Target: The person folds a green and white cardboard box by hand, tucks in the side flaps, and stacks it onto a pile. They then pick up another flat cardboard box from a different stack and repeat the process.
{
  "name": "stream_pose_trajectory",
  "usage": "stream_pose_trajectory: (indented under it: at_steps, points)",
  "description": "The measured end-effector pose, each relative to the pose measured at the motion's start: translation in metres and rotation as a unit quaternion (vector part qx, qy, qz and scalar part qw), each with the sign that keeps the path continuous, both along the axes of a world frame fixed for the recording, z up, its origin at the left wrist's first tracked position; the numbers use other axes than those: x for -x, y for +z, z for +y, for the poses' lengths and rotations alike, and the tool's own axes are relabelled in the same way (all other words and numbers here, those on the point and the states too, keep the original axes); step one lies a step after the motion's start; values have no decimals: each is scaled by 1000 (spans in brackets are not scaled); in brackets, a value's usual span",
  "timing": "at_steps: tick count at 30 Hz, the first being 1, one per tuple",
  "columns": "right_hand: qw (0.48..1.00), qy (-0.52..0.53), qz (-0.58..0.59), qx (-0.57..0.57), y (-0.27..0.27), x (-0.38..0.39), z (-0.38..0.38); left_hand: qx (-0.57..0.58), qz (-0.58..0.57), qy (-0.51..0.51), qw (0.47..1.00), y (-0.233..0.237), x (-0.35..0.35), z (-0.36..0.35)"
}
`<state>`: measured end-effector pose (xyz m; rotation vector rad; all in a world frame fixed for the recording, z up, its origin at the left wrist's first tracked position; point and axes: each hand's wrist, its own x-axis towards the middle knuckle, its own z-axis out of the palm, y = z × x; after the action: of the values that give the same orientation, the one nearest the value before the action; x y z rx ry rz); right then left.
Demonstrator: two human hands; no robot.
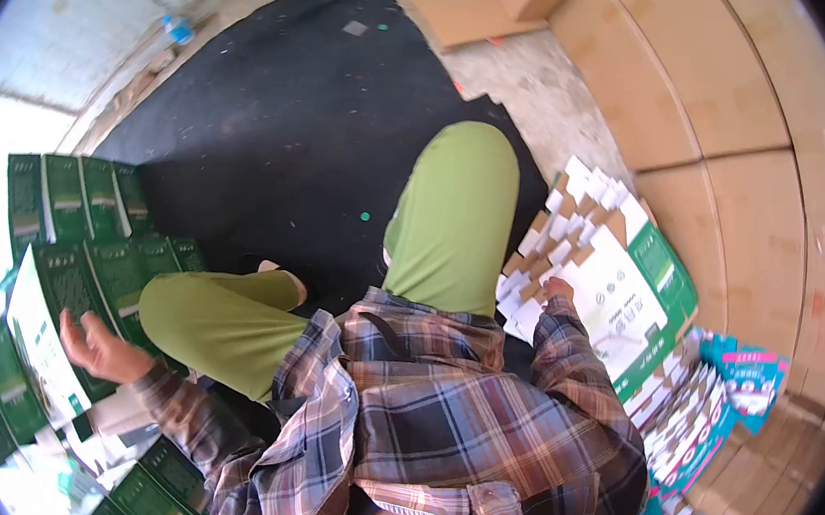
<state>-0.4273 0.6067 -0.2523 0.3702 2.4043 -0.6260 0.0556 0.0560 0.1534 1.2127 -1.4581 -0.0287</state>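
My left hand (103, 350) is open, its fingers spread beside the white face of a green-and-white box (58, 346) that stands among rows of green boxes on the left. On the right, my right hand (558, 289) is closed at the edge of a flattened green-and-white carton (619, 304). That carton lies on top of a fanned pile of flat cartons (558, 235) with white and brown flaps. My fingertips there are partly hidden by the flaps.
A black mat (277, 113) covers the floor ahead of my bent legs. Large brown cardboard boxes (752, 228) form a wall on the right. Teal-and-pink flat cartons (747, 378) are stacked near my right side. A blue item (178, 29) lies by the pale wall.
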Motion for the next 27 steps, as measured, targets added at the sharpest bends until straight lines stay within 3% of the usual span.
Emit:
stream_pose_trajectory:
  at_steps: [1, 2, 4, 6, 7, 9, 10, 11, 14, 15, 17, 19, 21, 25, 27]
  points:
    - [990, 112, -46, -71, -6, -3, 19, -26, -33, -54, 998, -18, 17, -3]
    - [991, 92, -53, -86, -16, -15, 35, -93, -41, -89, 991, -27, 45, 3]
    - [991, 61, -59, -100, -12, -34, 54, -78, -197, -155, 965, -62, 76, 1]
    - [973, -181, -146, -7, 18, -63, 59, -79, -245, -297, 919, -99, 101, 1]
    - [970, -190, -148, -8, 28, -77, 62, -97, -276, -300, 908, -120, 108, 6]
    - [915, -374, -138, 64, 35, -109, 73, -140, -351, -368, 849, -146, 113, 11]
    - [893, -407, -123, 151, 43, -129, 81, -169, -366, -373, 836, -149, 116, 16]
    - [891, -412, -121, 150, 44, -139, 82, -198, -383, -374, 821, -151, 118, 21]
    - [762, -610, -115, 186, 61, -164, 54, -228, -369, -399, 808, -163, 113, 14]
    - [761, -611, -115, 186, 59, -165, 51, -236, -364, -400, 807, -166, 110, 13]
    - [700, -657, -71, 270, 55, -163, 41, -252, -359, -395, 807, -171, 107, 10]
    - [700, -655, -80, 273, 56, -153, 32, -268, -354, -389, 807, -174, 107, 9]
    - [665, -696, -54, 264, 55, -149, 27, -272, -351, -404, 800, -175, 106, 8]
    - [649, -707, -50, 277, 48, -145, 38, -285, -349, -400, 798, -176, 106, 10]
    - [652, -684, 12, 328, 66, -144, 32, -286, -350, -398, 798, -173, 108, 12]
